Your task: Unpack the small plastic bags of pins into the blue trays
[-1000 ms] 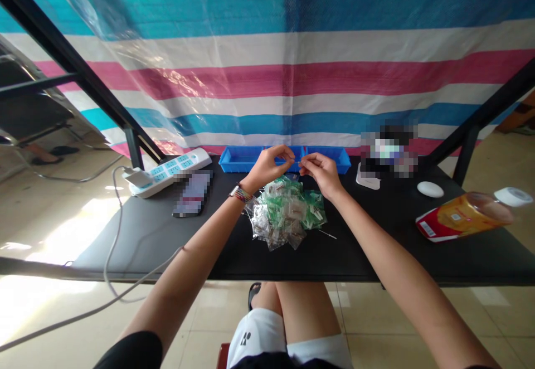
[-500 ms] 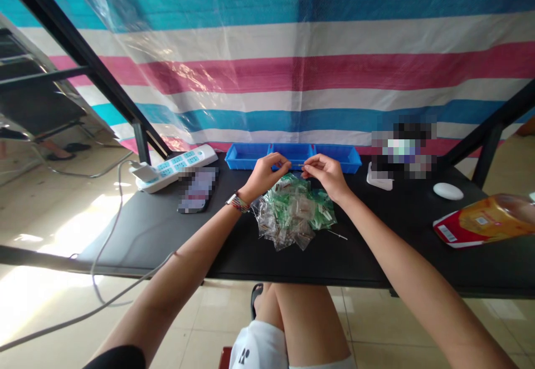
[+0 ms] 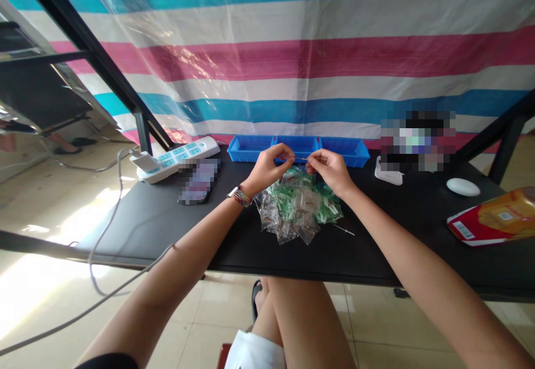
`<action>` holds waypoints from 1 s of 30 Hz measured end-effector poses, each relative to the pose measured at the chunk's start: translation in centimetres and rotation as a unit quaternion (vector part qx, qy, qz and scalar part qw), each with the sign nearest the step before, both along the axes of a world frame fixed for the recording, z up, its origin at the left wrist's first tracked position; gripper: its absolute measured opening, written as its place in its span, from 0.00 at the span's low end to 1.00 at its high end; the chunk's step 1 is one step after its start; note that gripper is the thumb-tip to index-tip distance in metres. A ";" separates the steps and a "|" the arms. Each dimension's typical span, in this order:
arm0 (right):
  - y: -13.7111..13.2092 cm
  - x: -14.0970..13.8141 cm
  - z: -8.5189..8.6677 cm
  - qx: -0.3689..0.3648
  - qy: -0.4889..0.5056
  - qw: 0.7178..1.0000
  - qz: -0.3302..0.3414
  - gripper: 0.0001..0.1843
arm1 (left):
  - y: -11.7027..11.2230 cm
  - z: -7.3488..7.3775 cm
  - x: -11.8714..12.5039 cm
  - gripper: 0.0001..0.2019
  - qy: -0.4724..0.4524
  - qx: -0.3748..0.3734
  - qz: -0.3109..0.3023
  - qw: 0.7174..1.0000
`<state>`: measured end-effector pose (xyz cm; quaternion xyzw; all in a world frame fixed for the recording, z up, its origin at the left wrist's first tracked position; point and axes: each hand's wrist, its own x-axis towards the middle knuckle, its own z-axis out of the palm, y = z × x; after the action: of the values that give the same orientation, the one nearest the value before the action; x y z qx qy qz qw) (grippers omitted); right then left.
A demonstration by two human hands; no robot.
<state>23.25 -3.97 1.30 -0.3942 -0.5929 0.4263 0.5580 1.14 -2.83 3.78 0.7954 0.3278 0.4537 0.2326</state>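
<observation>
My left hand point(image 3: 270, 167) and my right hand point(image 3: 328, 168) are raised just above a pile of small clear and green plastic bags point(image 3: 300, 206) on the black table point(image 3: 167, 221). Both hands pinch the ends of a thin wire-like piece point(image 3: 300, 159) stretched between their fingertips. A bracelet sits on my left wrist. One thin pin point(image 3: 343, 229) lies loose on the table right of the pile. Behind the hands stands a blue partitioned tray point(image 3: 251, 149).
A white power strip point(image 3: 179, 157) with a plugged cable and a dark phone point(image 3: 197, 180) lie at the left. At the right are a white stand point(image 3: 388, 174), a white oval object point(image 3: 462, 187) and a lying bottle with a red-orange label point(image 3: 495, 223). A striped tarp hangs behind.
The camera view has tilted and shifted a little; both hands stay close together over the pile, still pinching the thin piece between them.
</observation>
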 end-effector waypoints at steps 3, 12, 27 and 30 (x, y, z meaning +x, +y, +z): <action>-0.1 -0.1 0.0 -0.007 0.013 1.000 0.002 0.23 | 0.2 -0.2 0.0 0.09 0.012 0.018 0.011 1.000; -0.2 -0.4 0.0 -0.018 0.025 0.999 -0.011 0.16 | 0.5 -0.3 -0.3 0.14 0.037 0.016 -0.003 0.999; 0.6 -0.6 0.1 0.014 0.058 0.992 -0.109 0.13 | 0.9 0.0 -1.0 0.13 0.103 -0.015 -0.091 0.990; 1.8 -0.8 0.0 0.020 0.066 0.984 -0.166 0.15 | 0.9 0.1 -1.2 0.10 0.166 0.019 -0.134 0.977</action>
<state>22.48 -2.18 1.27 -0.4465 -0.4894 0.3415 0.6667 -0.08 -1.88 3.86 0.9006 0.2437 0.2861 0.2182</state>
